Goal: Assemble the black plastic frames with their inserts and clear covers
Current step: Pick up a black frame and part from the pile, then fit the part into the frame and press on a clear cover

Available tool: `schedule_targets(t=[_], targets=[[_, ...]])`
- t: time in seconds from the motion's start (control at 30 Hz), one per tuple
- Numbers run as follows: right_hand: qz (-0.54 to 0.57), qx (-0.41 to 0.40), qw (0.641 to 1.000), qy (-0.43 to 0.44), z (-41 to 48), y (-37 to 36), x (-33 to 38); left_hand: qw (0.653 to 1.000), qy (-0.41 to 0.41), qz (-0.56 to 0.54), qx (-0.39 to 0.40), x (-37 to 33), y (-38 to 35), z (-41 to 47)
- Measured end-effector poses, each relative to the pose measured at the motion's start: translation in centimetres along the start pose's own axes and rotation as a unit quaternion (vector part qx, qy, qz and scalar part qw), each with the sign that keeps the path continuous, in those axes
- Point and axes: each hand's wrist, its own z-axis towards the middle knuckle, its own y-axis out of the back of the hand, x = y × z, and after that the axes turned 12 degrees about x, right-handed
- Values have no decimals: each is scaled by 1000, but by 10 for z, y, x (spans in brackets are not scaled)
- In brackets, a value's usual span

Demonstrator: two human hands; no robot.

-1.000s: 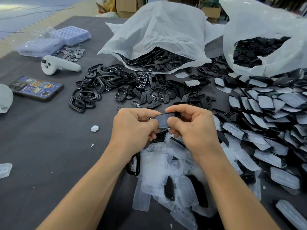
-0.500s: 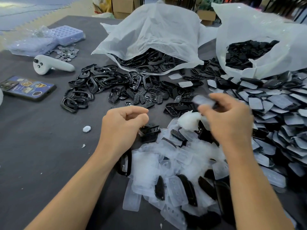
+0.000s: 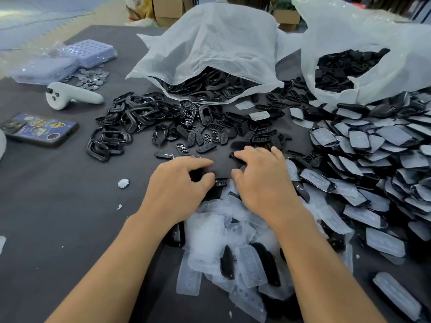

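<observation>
My left hand hovers low at the table's middle, its thumb and forefinger curled round a small black plastic part. Just right of it, my right hand lies palm down with fingers spread, the fingertips touching loose black inserts. One black insert sits between the two thumbs. A heap of clear covers lies under my wrists. Black frames are scattered at the upper left. Assembled covered pieces are piled to the right.
Two white plastic bags, one with frames and one with black parts, stand at the back. A phone, a white controller, purple trays and small metal discs lie on the left of the dark table.
My right hand has let go of the covered piece it carried right and come back to the middle, palm down. My left hand has dropped to the table and closed on a black part.
</observation>
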Motion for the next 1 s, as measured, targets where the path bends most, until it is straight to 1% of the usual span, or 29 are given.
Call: schedule_targets(t=[0.1, 0.13, 0.2, 0.27, 0.33, 0.4, 0.47, 0.53, 0.6, 0.63, 0.7, 0.73, 0.87, 0.9, 1.0], targets=[[28, -16, 999, -3, 0, 2, -1, 997, 17, 18, -79, 6, 4, 11], [41, -27, 999, -3, -1, 2, 1, 995, 30, 33, -90, 10, 7, 17], [72, -53, 996, 2, -2, 1, 4, 993, 71, 61, -74, 19, 14, 28], [81, -49, 995, 13, -2, -1, 6, 992, 100, 72, -35, 28, 18, 36], [92, -53, 994, 26, 0, -2, 4, 994, 89, 49, -27, 33, 20, 40], [104, -72, 991, 38, -1, -3, 3, 994, 82, 6, -67, 36, 24, 43], [116, -82, 988, 56, -3, -3, 1, 989, 93, -20, -117, 37, 28, 49], [127, -91, 985, 78, -3, -3, 1, 986, 107, 15, -126, 39, 33, 59], [144, -103, 981, 85, -3, -3, 1, 987, 114, 65, -98, 41, 34, 70], [151, -107, 979, 83, -4, -3, 2, 987, 112, 68, -89, 42, 34, 74], [163, -112, 977, 79, -5, -2, 2, 991, 99, 22, -91, 45, 33, 78], [169, -115, 976, 78, -6, -2, 2, 991, 90, 8, -102, 46, 31, 77], [198, -116, 970, 76, -3, -3, 4, 981, 62, 59, -172, 47, 34, 83], [212, -116, 968, 71, -3, -3, 5, 982, 61, 60, -170, 47, 37, 87], [253, -128, 957, 58, -4, -3, 4, 990, 84, 34, -112, 46, 41, 100]])
